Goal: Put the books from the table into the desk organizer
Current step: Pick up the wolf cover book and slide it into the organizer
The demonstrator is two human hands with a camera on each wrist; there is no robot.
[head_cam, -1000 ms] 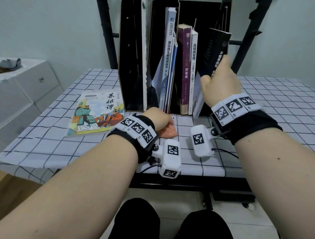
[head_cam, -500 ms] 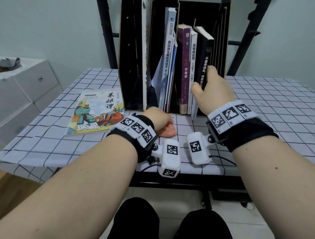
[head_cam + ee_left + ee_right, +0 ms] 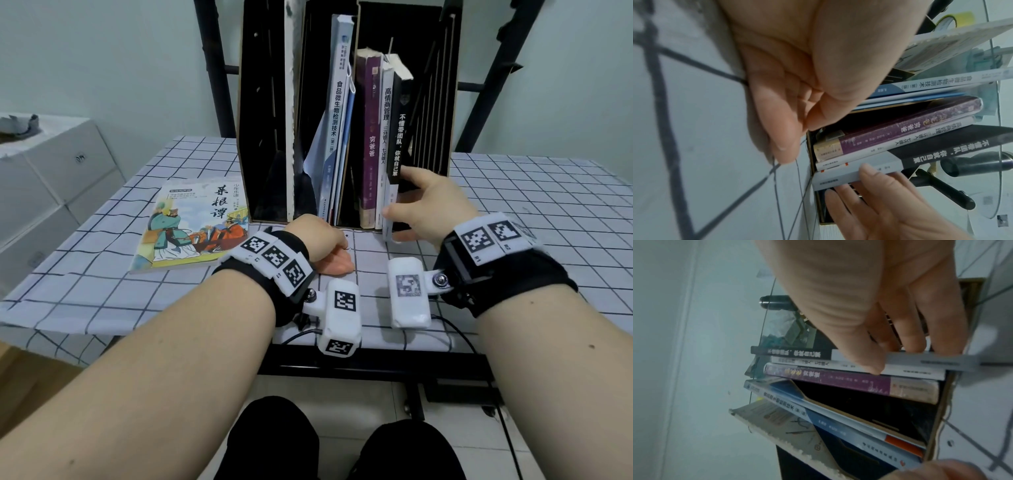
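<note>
- My left hand (image 3: 323, 245) rests nearest me on the white tablecloth with its black grid lines (image 3: 534, 219), just in front of the organizer's base; the fingers are loosely curled and hold nothing.
- My right hand (image 3: 428, 205) is a little farther on, gripping the lower end of the black-and-white paperback with white lettering on its spine (image 3: 397, 137), thumb on the spine side and fingers along the cover.
- That paperback stands upright in the right compartment of the tall black slatted desk organizer (image 3: 442, 85), its bottom corner jutting slightly past the front edge.
- Pressed against it on its left stand a thin white-spined book (image 3: 386, 113) and then a thick purple-spined book (image 3: 370, 137).
- In the middle compartment a tall white-and-blue textbook (image 3: 337, 102) leans beside thin blue booklets.
- To my left, lying flat on the cloth beside the organizer, is a colourful illustrated paperback with cartoon figures on its cover (image 3: 195, 222), not yet put away.
- Farther left, off the table, stands a white drawer unit (image 3: 65, 164).
</note>
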